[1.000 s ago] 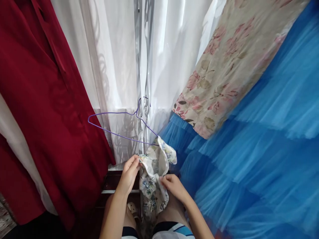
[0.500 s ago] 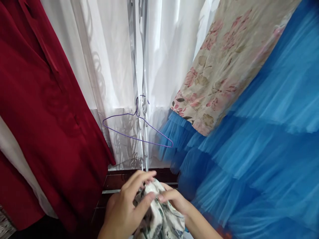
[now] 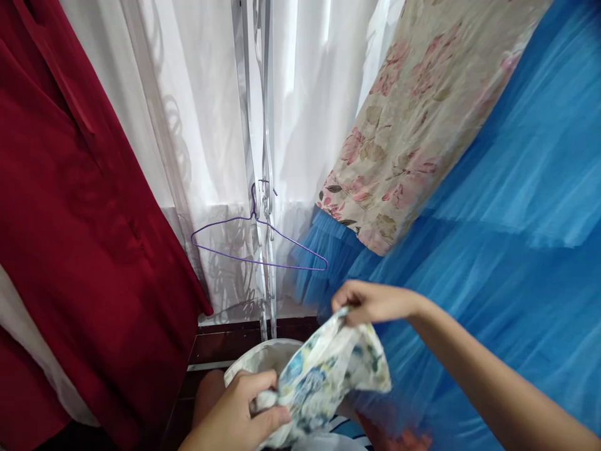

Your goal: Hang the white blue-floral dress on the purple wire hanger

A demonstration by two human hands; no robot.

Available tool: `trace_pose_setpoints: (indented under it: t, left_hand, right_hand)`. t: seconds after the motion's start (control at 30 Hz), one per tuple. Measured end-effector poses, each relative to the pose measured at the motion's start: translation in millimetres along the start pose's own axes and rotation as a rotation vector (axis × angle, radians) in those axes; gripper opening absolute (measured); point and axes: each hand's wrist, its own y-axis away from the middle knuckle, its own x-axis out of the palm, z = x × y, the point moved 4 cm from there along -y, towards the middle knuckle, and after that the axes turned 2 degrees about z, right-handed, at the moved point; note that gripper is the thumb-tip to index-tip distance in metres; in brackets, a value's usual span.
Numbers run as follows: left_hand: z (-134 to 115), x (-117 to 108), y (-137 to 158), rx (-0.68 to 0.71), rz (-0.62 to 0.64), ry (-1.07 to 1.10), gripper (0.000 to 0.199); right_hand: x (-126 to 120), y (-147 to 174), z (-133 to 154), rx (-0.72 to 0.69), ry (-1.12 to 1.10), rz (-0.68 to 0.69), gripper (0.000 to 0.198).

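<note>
Left hand and right hand clutched white floral fabric; a purple wire hanger hung at eleven o'clock, blue tulle (behind one forearm) at two.

A blue-flowered white garment stretches between the fingers.

You can read no text, label, brand, number or sign anywhere in this view. What might catch your eye as marks on the blue-and-white floral garment in front of you and on the beige fabric with pink flowers to your right is printed pattern. The looping shapes on the white curtain look to you like shadows rather than lettering.
</note>
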Motion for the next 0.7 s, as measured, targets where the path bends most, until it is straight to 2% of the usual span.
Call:
trace_pose_setpoints:
  t: [0.13,0.17,0.23,0.37,0.43,0.57,0.63,0.7]
  left_hand:
    - [-23.6,-19.8,-5.2,0.050,-0.279,-0.030,0.030]
    - [-29.3,-24.4,-6.8,0.083,-0.320,-0.009,0.033]
    - [-39.0,-35.6,-7.9,0.148,-0.386,0.042,0.039]
    - [-40.2,-72.4,-1.3,0.186,-0.472,0.108,0.038]
    - [-31.2,-100.1,1.3,0.199,-0.472,0.033,0.030]
    - [-1.8,-166.2,-7.6,0.249,-0.438,-0.268,0.001]
    - [14.5,-201.0,-19.2,0.195,-0.493,-0.156,0.007]
    - [20.5,-230.3,-34.5,0.170,-0.543,-0.041,0.014]
  right_hand:
    - [-77.2,-19.8,7.3,-0.090,-0.093,-0.403,0.012]
    - [-89.1,-28.4,9.7,-0.132,-0.146,-0.484,0.010]
    - [-99.8,-51.1,14.8,-0.210,-0.239,-0.561,0.010]
    - [-85.7,-99.4,21.2,-0.269,-0.339,-0.526,0.022]
    - [-74.5,-112.0,22.7,-0.278,-0.370,-0.487,0.029]
    - [-62.4,-108.9,26.6,-0.304,-0.506,-0.398,0.044]
    - [-61.2,-102.2,31.2,-0.318,-0.560,-0.388,0.040]
    - [-59.0,-98.3,37.4,-0.320,-0.569,-0.375,0.033]
